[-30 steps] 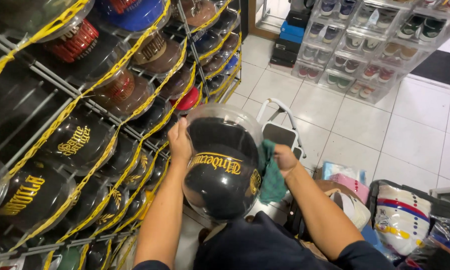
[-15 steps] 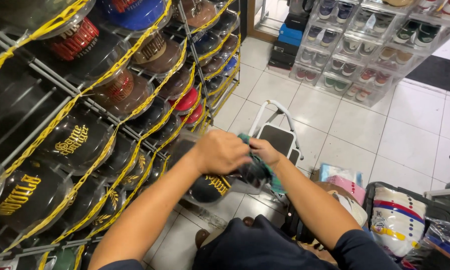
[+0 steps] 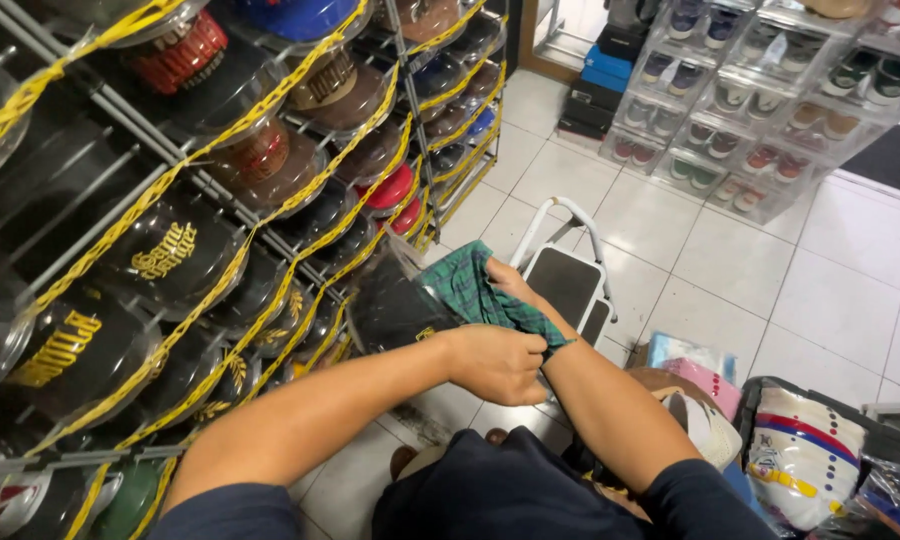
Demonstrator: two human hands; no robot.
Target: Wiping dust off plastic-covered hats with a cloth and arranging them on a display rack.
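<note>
A black cap in a clear plastic case sits low in front of me, between my arms and the rack. My left hand grips the near edge of that case, fingers curled over it. My right hand holds a green plaid cloth pressed onto the case's top. The cloth covers much of the case's right side. Gold lettering on the cap shows faintly under the plastic.
A metal rack with yellow straps holds several cased caps on the left. A small step stool stands just beyond my hands. Clear boxes of shoes are stacked at the back right. Bagged caps lie at the right on the tiled floor.
The cased cap, first held upright between both hands, has been lowered and tipped. The green cloth has come up onto it, and my hands now press together over the case.
</note>
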